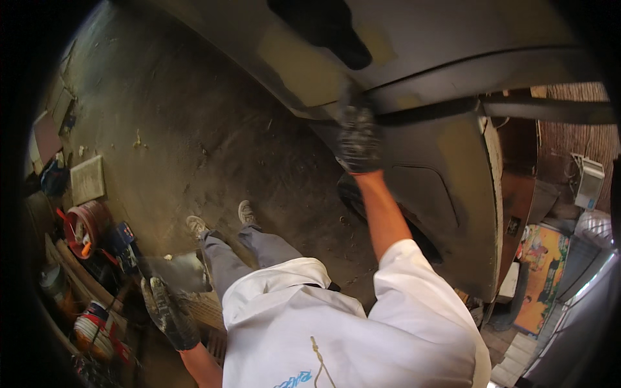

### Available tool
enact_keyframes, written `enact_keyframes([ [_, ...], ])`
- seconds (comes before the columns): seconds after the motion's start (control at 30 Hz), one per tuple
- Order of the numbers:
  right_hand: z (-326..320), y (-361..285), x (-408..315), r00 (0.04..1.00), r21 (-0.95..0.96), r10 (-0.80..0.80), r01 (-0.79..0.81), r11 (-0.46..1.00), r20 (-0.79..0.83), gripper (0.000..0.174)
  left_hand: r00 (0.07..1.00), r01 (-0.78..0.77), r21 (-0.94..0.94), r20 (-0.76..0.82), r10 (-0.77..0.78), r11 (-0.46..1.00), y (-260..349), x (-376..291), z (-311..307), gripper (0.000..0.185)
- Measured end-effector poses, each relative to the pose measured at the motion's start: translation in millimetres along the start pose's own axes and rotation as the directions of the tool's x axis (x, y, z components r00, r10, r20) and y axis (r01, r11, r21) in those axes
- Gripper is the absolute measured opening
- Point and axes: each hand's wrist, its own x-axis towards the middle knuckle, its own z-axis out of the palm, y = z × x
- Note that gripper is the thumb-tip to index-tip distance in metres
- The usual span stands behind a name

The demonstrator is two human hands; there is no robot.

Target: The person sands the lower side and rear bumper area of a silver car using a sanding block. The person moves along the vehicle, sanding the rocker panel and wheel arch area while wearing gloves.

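Observation:
My right hand (360, 133), in a dark, dusty work glove, is against a grey vehicle body panel (427, 29) near a seam. Its fingertips are blurred, and I cannot tell if something is held under them. Tan patches that look like body filler (301, 63) mark the panel around a dark elongated shape (330, 29). Below the seam, another grey panel (465, 194) has a curved outline and partly covers a tire (351, 194). My left hand (170, 315), gloved too, hangs low at the left, fingers extended and slightly apart, with nothing visible in it.
On the left lie a red bucket (89, 228) holding tools, a pale square board (87, 180), a striped container (94, 330) and wood pieces. A wire-like rack (206, 310) is near my left hand. At right are a wooden cabinet (519, 194) and a colorful printed sheet (541, 276).

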Motion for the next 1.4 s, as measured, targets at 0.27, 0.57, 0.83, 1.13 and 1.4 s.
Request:
enact_keyframes([
  [0.27,-73,59,23,0.995,-0.07,0.013,-0.005,0.998,0.102,0.025,0.988,0.145,-0.28,0.094,-0.123,0.949,0,13,32,0.038],
  [0.57,-54,54,20,0.996,0.034,0.008,-0.011,0.999,0.084,0.012,0.957,0.288,-0.426,0.167,-0.238,0.858,-5,3,31,0.038],
  [0.83,-40,43,17,0.985,-0.022,0.161,-0.16,0.987,0.055,0.023,0.83,0.506,-0.659,0.197,-0.521,0.556,1,-1,31,0.046],
  [1.13,-37,40,20,0.927,0.006,0.182,-0.194,0.981,0.327,0.03,0.828,0.526,-0.624,0.218,-0.517,0.578,3,-1,39,0.037],
  [1.4,-33,9,30,0.691,0.06,0.556,-0.65,0.758,0.462,0.062,0.907,0.413,-0.588,0.197,-0.372,0.696,22,7,44,0.039],
])
